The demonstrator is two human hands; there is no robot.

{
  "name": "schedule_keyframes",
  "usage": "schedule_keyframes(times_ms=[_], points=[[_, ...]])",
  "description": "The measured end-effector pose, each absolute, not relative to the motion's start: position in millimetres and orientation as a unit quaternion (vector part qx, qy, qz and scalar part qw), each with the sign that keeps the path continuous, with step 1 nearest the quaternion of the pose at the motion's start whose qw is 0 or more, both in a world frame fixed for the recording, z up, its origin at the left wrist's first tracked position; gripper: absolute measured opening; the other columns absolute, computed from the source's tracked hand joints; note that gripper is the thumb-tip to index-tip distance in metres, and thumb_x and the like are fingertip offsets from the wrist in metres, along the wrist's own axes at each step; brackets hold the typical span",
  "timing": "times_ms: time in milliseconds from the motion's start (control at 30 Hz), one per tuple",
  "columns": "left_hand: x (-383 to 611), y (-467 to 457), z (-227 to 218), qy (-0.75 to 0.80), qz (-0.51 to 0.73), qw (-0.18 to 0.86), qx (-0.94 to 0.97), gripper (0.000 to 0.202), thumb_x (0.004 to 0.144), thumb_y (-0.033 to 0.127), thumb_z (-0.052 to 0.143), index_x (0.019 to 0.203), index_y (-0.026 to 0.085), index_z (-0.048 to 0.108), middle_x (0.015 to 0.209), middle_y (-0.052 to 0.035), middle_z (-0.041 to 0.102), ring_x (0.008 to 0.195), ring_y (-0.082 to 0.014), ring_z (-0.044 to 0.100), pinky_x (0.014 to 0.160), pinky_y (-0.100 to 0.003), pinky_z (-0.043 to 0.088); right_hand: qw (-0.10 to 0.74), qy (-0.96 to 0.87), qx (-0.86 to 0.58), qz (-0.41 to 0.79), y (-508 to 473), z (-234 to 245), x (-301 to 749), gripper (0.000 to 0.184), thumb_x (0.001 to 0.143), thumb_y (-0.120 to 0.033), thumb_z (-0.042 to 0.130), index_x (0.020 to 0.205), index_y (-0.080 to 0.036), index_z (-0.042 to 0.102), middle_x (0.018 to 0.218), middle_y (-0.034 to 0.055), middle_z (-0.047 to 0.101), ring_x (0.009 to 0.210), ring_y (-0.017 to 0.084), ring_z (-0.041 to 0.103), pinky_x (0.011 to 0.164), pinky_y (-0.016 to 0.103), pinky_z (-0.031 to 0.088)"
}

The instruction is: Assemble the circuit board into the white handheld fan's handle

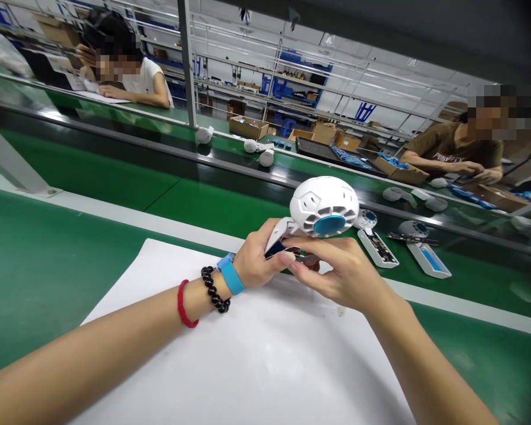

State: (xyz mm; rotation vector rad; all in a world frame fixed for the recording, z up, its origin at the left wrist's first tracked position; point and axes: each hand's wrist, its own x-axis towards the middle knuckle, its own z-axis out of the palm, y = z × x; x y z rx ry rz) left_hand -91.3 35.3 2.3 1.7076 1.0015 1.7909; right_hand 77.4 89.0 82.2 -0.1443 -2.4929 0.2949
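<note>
Above a white sheet (pixel 265 348), my left hand (pixel 256 257) is closed round the handle of a white handheld fan (pixel 323 203). The fan's round head has slotted vents and a blue centre, and it tilts up over my fingers. Its handle is opened up, with a dark inside partly showing. My right hand (pixel 336 265) is pinched at the open handle, just under the fan head. Between its thumb and fingers is a thin dark piece, mostly hidden, whose kind I cannot make out. My left wrist wears a blue strap, black beads and a red band.
Beyond the sheet runs a green belt (pixel 168 189). On it lie an open fan handle with a circuit board (pixel 378 249) and another with a blue battery (pixel 429 260). More white fans (pixel 266 157) lie farther off. Co-workers sit opposite, near boxes (pixel 248 127). A metal post (pixel 186 65) stands between.
</note>
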Motion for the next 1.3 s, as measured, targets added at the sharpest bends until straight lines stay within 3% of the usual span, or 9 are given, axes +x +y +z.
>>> schedule_keyframes(times_ms=[233, 433, 667, 933, 1167, 1300], points=[[-91, 35, 3, 0.380, 0.641, 0.239, 0.623, 0.070, 0.081, 0.073, 0.057, 0.122, 0.016, 0.054, 0.101, -0.0084, 0.069, 0.087, -0.0241, 0.066, 0.074, -0.033, 0.052, 0.312, -0.932, -0.029, 0.179, 90, 77, 78, 0.024, 0.089, -0.015, 0.063, 0.112, -0.019, 0.066, 0.079, 0.0010, 0.072, 0.053, 0.010, 0.056, 0.051, 0.023, 0.047], [-91, 33, 8, 0.396, 0.633, 0.239, 0.621, 0.072, 0.080, 0.075, 0.054, 0.122, 0.016, 0.054, 0.098, -0.0078, 0.069, 0.085, -0.0233, 0.066, 0.072, -0.031, 0.051, 0.318, -0.940, -0.054, 0.109, 89, 79, 78, 0.021, 0.089, -0.018, 0.061, 0.109, -0.017, 0.066, 0.098, 0.0082, 0.075, 0.051, 0.010, 0.060, 0.052, 0.024, 0.049], [-90, 34, 10, 0.410, 0.639, 0.222, 0.611, 0.066, 0.083, 0.071, 0.054, 0.118, 0.016, 0.056, 0.102, -0.0084, 0.070, 0.089, -0.0241, 0.066, 0.076, -0.032, 0.051, 0.230, -0.961, -0.133, 0.081, 82, 97, 77, 0.020, 0.091, -0.026, 0.058, 0.108, -0.021, 0.067, 0.088, 0.0051, 0.075, 0.056, 0.015, 0.067, 0.055, 0.026, 0.050], [-92, 36, 9, 0.400, 0.654, 0.209, 0.607, 0.067, 0.084, 0.072, 0.053, 0.117, 0.014, 0.055, 0.102, -0.0092, 0.068, 0.091, -0.0242, 0.066, 0.079, -0.033, 0.051, 0.266, -0.952, -0.108, 0.107, 87, 89, 77, 0.021, 0.094, -0.028, 0.057, 0.112, -0.020, 0.065, 0.089, 0.0052, 0.075, 0.055, 0.014, 0.066, 0.052, 0.024, 0.047], [-91, 35, 11, 0.404, 0.655, 0.217, 0.601, 0.059, 0.087, 0.066, 0.054, 0.117, 0.015, 0.057, 0.098, -0.0080, 0.070, 0.086, -0.0220, 0.065, 0.075, -0.031, 0.051, 0.227, -0.965, -0.130, 0.018, 83, 99, 78, 0.018, 0.094, -0.028, 0.056, 0.106, -0.019, 0.065, 0.059, -0.0027, 0.066, 0.044, 0.014, 0.059, 0.045, 0.025, 0.038], [-91, 36, 10, 0.392, 0.675, 0.204, 0.590, 0.060, 0.089, 0.068, 0.049, 0.114, 0.014, 0.057, 0.096, -0.0081, 0.068, 0.085, -0.0217, 0.065, 0.074, -0.031, 0.052, 0.284, -0.944, -0.123, 0.118, 82, 90, 74, 0.026, 0.093, -0.024, 0.058, 0.119, -0.021, 0.057, 0.065, -0.0037, 0.067, 0.051, 0.014, 0.064, 0.048, 0.024, 0.045]])
